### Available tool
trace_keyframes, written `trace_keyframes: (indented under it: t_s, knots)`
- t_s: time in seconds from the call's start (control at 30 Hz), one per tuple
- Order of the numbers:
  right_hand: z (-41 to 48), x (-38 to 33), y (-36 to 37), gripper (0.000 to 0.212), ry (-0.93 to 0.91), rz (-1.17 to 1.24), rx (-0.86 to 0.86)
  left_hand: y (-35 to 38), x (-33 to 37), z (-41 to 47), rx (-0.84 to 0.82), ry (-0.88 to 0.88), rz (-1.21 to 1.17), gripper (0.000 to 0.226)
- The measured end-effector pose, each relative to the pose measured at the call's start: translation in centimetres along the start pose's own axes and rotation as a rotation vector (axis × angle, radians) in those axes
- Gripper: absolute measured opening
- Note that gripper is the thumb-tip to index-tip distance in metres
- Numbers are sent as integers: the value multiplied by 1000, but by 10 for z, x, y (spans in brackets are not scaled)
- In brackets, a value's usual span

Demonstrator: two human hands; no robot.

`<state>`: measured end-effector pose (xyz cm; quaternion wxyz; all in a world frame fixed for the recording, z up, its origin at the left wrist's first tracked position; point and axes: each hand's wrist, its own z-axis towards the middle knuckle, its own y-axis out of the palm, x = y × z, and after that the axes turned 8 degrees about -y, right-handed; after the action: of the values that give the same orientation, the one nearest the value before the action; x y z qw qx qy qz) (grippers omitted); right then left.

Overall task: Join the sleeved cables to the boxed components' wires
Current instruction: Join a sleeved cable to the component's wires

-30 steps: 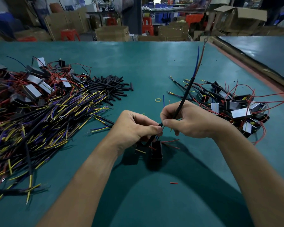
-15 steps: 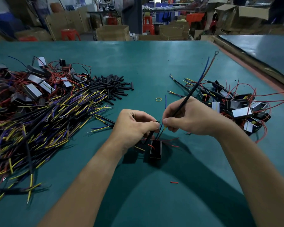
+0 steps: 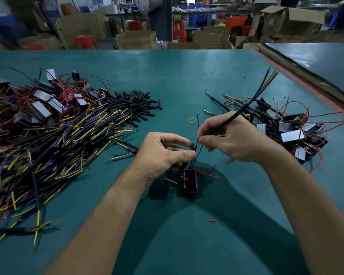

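Black cable (image 3: 233,116) gripped by right hand (image 3: 238,143) | left hand (image 3: 161,155) pinches wires (image 3: 193,158) above box (image 3: 190,184) | teal table (image 3: 187,80)

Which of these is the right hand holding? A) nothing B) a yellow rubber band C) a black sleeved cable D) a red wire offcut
C: the right hand grips the black sleeved cable, its coloured wires pointing up and away; the rubber band lies loose on the table.
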<state>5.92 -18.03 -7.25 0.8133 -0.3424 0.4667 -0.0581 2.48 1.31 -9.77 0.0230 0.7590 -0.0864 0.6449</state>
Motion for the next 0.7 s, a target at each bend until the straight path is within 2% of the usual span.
trace_keyframes:
  t_s: [0.2,0.37,0.7]
  knots:
    - [1,-2,4,13,-42,10,-19,-1,0,-1,-37,-6,-5,13]
    - [1,-1,4,12,-59,26,31,0,1,-2,-27,-5,9,13]
    - [1,-1,5,10,-86,31,-23,1,-1,0,-6,15,27,21]
